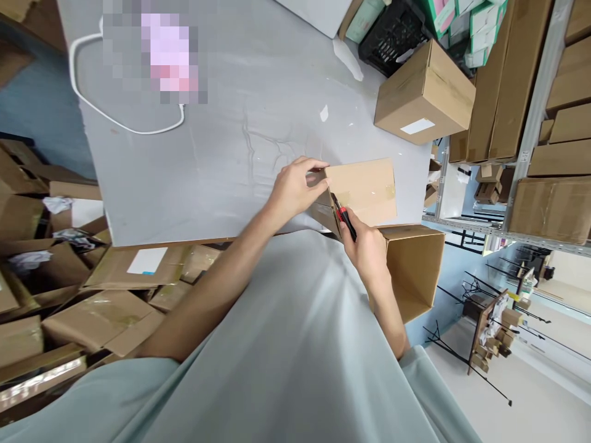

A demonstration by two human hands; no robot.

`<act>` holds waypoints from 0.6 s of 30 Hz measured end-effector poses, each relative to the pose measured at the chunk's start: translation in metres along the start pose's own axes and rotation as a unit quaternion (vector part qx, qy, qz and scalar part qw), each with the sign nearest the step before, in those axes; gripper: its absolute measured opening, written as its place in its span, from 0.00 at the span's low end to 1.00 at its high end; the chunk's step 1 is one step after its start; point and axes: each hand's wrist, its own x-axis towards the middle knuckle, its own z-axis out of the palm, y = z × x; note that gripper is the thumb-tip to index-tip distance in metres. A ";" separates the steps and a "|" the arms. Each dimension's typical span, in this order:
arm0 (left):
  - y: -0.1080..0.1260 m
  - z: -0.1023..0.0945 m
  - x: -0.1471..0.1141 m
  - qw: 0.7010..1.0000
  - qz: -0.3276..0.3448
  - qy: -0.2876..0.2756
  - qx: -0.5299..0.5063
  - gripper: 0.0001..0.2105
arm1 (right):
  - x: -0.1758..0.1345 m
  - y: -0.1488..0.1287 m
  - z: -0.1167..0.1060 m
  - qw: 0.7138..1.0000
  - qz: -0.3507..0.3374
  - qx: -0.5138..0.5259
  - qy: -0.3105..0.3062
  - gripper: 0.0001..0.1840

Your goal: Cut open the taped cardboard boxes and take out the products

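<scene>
A small cardboard box (364,184) stands at the near edge of the grey table, close to my body. My left hand (295,187) grips its upper left edge, thumb on the near side and fingers over the far corner. In my right hand (367,246) is a red and black utility knife (344,215). Its tip lies against the box's left edge, just below my left thumb. Whether the blade has cut into the cardboard I cannot tell.
The grey table (207,166) carries a white cable (138,131) and a larger closed box (425,92). A black crate (394,37) sits behind that. An open box (415,267) stands by my right forearm. Flattened cartons (106,314) pile up at left; shelves (526,123) rise at right.
</scene>
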 end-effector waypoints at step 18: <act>0.001 0.021 -0.007 0.996 -0.003 0.081 0.023 0.16 | -0.012 -0.030 -0.024 0.987 0.055 -0.124 -0.087 0.22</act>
